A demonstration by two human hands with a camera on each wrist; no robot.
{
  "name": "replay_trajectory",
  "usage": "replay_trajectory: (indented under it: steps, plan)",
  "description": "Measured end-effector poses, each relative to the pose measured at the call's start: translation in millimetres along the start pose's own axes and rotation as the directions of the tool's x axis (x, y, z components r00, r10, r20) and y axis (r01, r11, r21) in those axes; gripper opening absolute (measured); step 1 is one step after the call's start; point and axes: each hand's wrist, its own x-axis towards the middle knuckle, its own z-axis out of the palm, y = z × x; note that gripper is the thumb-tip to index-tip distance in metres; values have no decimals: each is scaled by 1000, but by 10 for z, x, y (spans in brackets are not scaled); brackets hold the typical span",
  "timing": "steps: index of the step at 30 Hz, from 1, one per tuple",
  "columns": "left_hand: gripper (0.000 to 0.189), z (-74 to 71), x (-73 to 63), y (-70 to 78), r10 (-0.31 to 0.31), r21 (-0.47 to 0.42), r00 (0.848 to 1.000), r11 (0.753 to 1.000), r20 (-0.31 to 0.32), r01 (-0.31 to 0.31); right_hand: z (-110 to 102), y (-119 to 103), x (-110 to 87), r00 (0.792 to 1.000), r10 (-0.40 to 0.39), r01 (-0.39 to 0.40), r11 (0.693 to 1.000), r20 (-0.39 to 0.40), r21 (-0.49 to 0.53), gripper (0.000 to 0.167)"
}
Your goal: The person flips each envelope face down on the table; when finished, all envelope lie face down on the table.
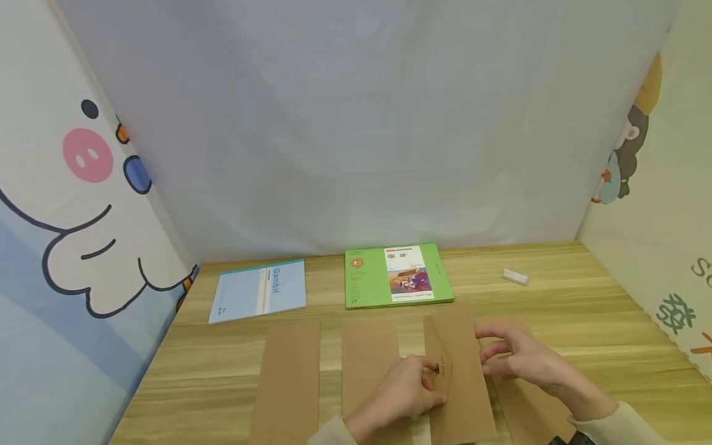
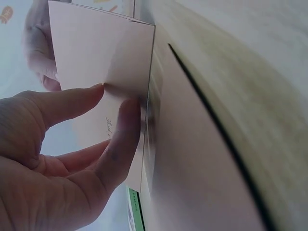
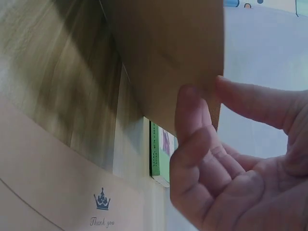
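A brown kraft envelope (image 1: 458,346) is held tilted just above the wooden table (image 1: 584,309). My left hand (image 1: 432,376) pinches its left edge between thumb (image 2: 72,101) and forefinger. On the other side, my right hand (image 1: 485,353) pinches the envelope's right edge (image 3: 168,57) between thumb and fingers (image 3: 190,110). Three more brown envelopes lie flat: one at the left (image 1: 289,383), one in the middle (image 1: 369,346), and one under my right hand (image 1: 523,408). That last one bears a crown and "Thank you" print (image 3: 102,211).
A green book (image 1: 396,275) lies beyond the envelopes, with a light blue notebook (image 1: 260,290) to its left. A small white eraser (image 1: 515,276) sits at the back right. Printed panels wall the table on the left, back and right.
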Motion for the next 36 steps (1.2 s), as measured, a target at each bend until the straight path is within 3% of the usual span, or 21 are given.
replay_trajectory:
  steps: [8,19,29,36]
  plan:
    - [48,2,7,26,21,-77,1000,997,0,-21,23,-10,4,1000,-5,5,1000,4,-30,68]
    - [50,-8,-3,72,51,-109,999,993,14,-50,42,65,22,999,-9,10,1000,54,-15,67]
    - [46,-33,-33,106,125,-250,990,963,67,-105,75,129,64,997,-3,2,1000,74,15,73]
    - [42,-37,-49,110,149,-316,987,941,56,-124,114,148,80,996,-6,4,1000,86,30,76]
